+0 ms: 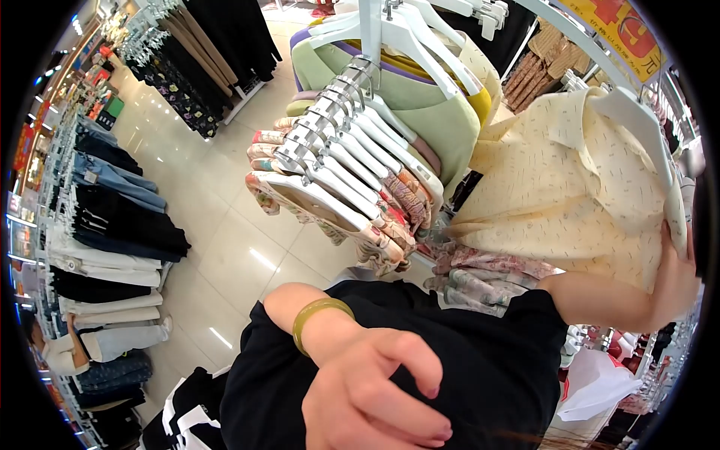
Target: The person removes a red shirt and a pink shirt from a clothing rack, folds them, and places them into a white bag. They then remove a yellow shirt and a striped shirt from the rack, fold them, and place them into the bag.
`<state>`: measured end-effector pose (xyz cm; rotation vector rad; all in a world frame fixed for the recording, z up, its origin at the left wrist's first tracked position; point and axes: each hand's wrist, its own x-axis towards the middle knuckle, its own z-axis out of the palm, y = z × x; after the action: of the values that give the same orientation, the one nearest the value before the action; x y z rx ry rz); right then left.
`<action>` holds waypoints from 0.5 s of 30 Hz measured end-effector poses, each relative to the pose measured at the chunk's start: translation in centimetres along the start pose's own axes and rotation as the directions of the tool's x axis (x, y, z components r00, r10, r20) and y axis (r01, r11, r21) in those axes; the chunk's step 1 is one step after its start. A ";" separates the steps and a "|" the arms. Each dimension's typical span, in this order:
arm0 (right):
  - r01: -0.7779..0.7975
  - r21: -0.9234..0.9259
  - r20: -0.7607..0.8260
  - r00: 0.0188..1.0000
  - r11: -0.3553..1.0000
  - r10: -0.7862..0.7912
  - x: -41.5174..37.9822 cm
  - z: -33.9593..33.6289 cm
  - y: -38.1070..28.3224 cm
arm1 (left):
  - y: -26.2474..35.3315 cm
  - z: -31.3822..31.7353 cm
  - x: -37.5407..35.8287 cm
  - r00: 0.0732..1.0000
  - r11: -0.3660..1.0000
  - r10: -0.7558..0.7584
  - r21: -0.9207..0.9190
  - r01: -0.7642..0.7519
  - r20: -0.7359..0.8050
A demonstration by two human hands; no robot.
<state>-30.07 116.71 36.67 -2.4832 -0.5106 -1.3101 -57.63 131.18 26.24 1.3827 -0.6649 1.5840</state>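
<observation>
Left hand (pixel 361 386): fingers loosely curled. Right hand (pixel 671 281): I cannot tell finger closure; slack grip could drop the cream blouse (pixel 559 176).

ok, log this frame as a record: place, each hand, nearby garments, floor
place: clothing shop
left hand: in front of the black top, fingers partly curled, nothing seen in it; bangle on wrist
right hand: at one end of the white hanger bearing the cream shirt; firmness of grip unclear
nearby: green garment, patterned garments on hangers
floor: pale, glossy tiles
</observation>
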 end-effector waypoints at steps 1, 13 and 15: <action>-0.002 0.001 0.000 1.000 1.000 0.002 0.2 0.6 0.0 | 0.0 0.0 0.1 1.000 1.000 0.001 0.000 -0.001 0.002; -0.222 -0.125 -0.008 0.975 0.967 0.223 0.3 3.8 2.4 | -24.0 -4.4 7.0 0.445 0.285 -0.746 0.842 -0.458 0.495; -0.147 -0.060 -0.113 0.984 0.987 0.139 0.0 2.5 1.9 | -28.6 -5.7 7.2 0.390 0.244 -0.794 0.833 -0.497 0.465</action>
<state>-27.41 116.03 35.11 -2.4349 -0.2608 -1.4165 -34.89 150.84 27.27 3.3589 0.2061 0.5986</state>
